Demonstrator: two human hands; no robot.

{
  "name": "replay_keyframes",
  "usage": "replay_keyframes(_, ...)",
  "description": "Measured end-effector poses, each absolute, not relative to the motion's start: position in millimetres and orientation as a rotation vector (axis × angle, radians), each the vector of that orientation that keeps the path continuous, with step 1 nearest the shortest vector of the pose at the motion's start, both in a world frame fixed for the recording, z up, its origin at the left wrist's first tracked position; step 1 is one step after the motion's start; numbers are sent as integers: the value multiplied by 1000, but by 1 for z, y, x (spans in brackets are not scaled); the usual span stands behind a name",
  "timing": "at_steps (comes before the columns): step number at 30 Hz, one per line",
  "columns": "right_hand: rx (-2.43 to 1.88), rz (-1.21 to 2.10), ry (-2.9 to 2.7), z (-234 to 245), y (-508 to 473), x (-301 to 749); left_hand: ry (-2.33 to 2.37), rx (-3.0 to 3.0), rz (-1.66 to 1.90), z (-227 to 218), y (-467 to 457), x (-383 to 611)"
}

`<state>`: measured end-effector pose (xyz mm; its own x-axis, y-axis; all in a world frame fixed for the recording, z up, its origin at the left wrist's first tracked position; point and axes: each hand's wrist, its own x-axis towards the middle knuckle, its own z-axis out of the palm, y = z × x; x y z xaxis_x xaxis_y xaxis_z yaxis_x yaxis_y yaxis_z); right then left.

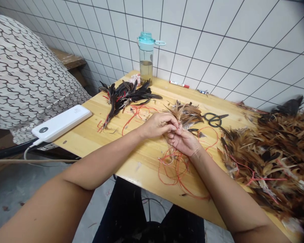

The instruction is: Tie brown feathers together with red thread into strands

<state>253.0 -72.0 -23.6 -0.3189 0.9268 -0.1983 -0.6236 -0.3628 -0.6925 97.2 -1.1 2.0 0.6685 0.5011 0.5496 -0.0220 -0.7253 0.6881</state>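
Observation:
My left hand (160,125) and my right hand (184,141) meet over the middle of the table, fingertips together. Between them is the tied end of a small bundle of brown feathers (188,113), its tips fanning away from me. My right hand grips the bundle by its quill end from below. A bit of red string shows at the pinched fingers of my left hand; the exact hold is partly hidden. Loose loops of red string (177,182) lie on the table below my hands. Black-handled scissors (212,118) rest just right of the bundle.
Dark feather bundles (124,96) lie at the left back, near a water bottle (146,60). A large heap of brown feathers (271,155) covers the right side. A white power bank (62,123) sits at the left edge; a red-and-white marker (179,84) lies by the wall.

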Motion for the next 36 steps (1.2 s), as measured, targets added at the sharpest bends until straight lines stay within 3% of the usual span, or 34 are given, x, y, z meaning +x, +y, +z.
replay_keyframes(9, -652, 1830, -678, -33, -70, 252, 606, 2048, 1056, -6, -9, 106)
replay_keyframes(13, -665, 1815, -643, -34, -69, 251, 575, 1888, 1081, -7, -9, 109)
replay_keyframes(21, -716, 1807, -580, -33, -69, 250, 440, 1593, 806, -6, -2, 104)
replay_keyframes(36, -785, 1786, -507, -30, -69, 245, 460, 1614, 803, -6, -3, 103)
